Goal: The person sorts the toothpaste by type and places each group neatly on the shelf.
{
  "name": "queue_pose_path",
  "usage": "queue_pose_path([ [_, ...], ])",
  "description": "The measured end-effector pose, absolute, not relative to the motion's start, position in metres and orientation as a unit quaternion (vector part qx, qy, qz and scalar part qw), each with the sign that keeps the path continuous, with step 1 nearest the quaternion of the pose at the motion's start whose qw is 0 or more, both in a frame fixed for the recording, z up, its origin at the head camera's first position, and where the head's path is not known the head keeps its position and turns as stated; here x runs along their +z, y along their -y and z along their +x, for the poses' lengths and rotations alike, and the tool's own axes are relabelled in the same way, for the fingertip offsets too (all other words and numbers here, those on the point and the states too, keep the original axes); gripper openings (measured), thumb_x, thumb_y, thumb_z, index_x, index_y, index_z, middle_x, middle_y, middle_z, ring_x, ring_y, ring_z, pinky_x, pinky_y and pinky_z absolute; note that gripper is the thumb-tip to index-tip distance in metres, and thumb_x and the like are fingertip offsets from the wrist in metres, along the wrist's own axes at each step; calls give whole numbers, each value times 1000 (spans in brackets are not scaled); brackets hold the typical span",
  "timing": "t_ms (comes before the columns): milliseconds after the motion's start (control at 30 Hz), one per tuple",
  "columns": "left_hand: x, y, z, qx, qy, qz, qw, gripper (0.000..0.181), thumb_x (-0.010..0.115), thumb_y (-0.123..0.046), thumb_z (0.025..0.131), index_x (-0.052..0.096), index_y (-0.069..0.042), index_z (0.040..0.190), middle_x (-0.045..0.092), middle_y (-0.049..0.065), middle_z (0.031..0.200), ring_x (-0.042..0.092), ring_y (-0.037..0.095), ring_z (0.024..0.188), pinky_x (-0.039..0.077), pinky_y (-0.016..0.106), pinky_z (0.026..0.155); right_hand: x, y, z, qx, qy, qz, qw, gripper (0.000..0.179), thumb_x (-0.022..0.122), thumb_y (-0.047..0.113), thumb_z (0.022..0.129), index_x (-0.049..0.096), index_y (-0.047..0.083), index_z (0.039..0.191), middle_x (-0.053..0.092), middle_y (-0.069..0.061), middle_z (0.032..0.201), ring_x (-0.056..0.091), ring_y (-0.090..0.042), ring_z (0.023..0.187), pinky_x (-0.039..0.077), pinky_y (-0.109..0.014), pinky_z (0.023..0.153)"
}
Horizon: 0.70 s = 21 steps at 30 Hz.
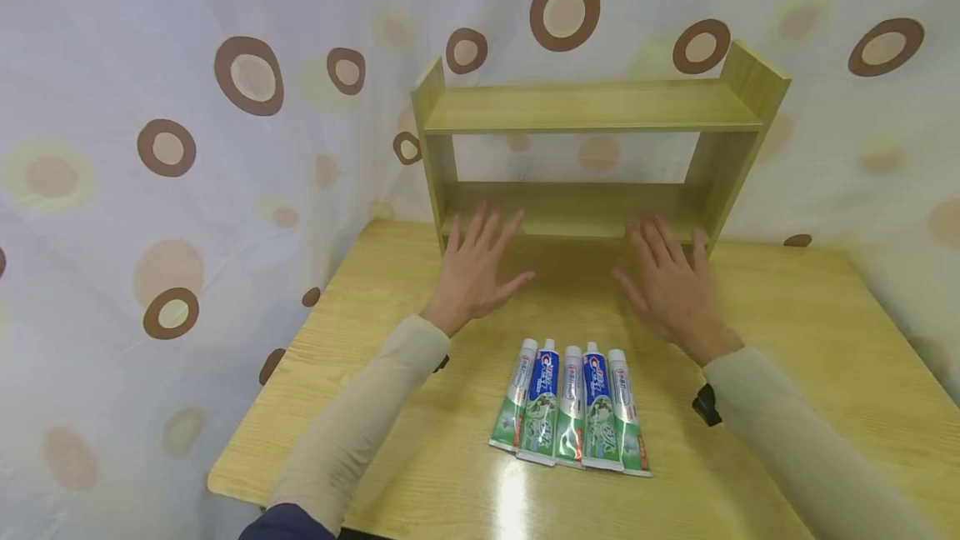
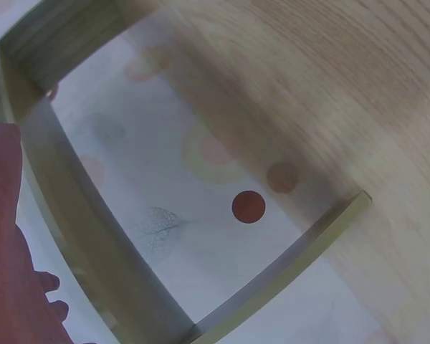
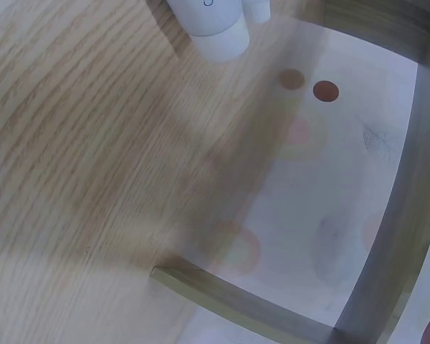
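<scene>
My left hand (image 1: 474, 272) is held out with its fingers spread, overlapping the lower left part of a light wooden shelf (image 1: 592, 111) in the head view. The right hand (image 1: 673, 283) mirrors it in front of the shelf's lower right, fingers extended and nothing in its grasp. Between the forearms and nearer to me, several toothpaste tubes (image 1: 570, 407) lie side by side in a row, caps toward the shelf. Their labels are blue, white and green. A white tube cap (image 3: 222, 43) shows at the top of the right wrist view.
The two-tier shelf stands on a wooden table (image 1: 315, 373) against a wall covering (image 1: 90, 232) with brown circle patterns. Its lower board (image 1: 577, 202) sits above the tabletop. A dark wrist strap (image 1: 707, 405) is at the right sleeve.
</scene>
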<state>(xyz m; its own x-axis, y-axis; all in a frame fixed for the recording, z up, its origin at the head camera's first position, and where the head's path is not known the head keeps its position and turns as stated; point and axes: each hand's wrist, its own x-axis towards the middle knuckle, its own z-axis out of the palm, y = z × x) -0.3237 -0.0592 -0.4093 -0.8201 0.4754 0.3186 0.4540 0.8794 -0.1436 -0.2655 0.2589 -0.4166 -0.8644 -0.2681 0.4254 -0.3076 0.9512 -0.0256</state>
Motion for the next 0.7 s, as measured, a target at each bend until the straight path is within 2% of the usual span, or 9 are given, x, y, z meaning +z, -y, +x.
queue_pose_path([
  [100,-412,59,-323,33,953,-245,174,97,40,-80,105,-3,-31,177,19,10,185,14,33,173,11,63,138,-421,-259,-264,52,955,164,241,74,43,48,114,26,7,173,31,-22,178,24,-40,167,15,-73,133],
  [167,-414,59,-322,32,953,-246,175,97,40,-79,105,-1,-30,177,21,10,184,15,33,173,12,63,138,-425,-259,-263,59,941,185,278,72,42,49,113,32,5,170,39,-24,173,30,-42,163,22,-72,130],
  [267,-414,61,-321,12,950,-249,187,95,46,-75,106,5,-28,178,26,10,183,19,33,172,15,63,138,-427,-258,-262,63,916,215,332,72,39,50,112,40,1,164,48,-28,164,40,-46,155,32,-70,125],
  [367,-414,64,-320,-17,941,-259,218,91,52,-68,107,14,-24,177,35,12,178,28,35,168,22,62,136,-428,-256,-261,67,900,229,364,73,35,52,112,44,-1,160,53,-29,158,45,-48,150,36,-68,121],
  [500,-416,68,-320,-54,915,-283,284,79,57,-55,109,28,-17,172,51,15,166,44,37,159,35,59,132,-430,-255,-259,77,894,230,377,72,35,52,112,46,-3,157,55,-30,154,47,-50,147,37,-68,121],
  [600,-420,71,-322,-75,892,-297,333,72,62,-48,108,39,-11,166,60,17,156,54,37,149,43,55,127,-431,-254,-255,88,898,223,369,69,42,46,110,46,-4,157,55,-31,153,47,-51,147,37,-69,122],
  [700,-425,75,-323,-91,874,-302,370,66,68,-42,106,49,-6,158,67,16,145,62,35,138,52,51,118,-433,-253,-248,111,911,209,338,67,52,38,107,43,-3,159,53,-30,156,47,-52,148,39,-69,122],
])
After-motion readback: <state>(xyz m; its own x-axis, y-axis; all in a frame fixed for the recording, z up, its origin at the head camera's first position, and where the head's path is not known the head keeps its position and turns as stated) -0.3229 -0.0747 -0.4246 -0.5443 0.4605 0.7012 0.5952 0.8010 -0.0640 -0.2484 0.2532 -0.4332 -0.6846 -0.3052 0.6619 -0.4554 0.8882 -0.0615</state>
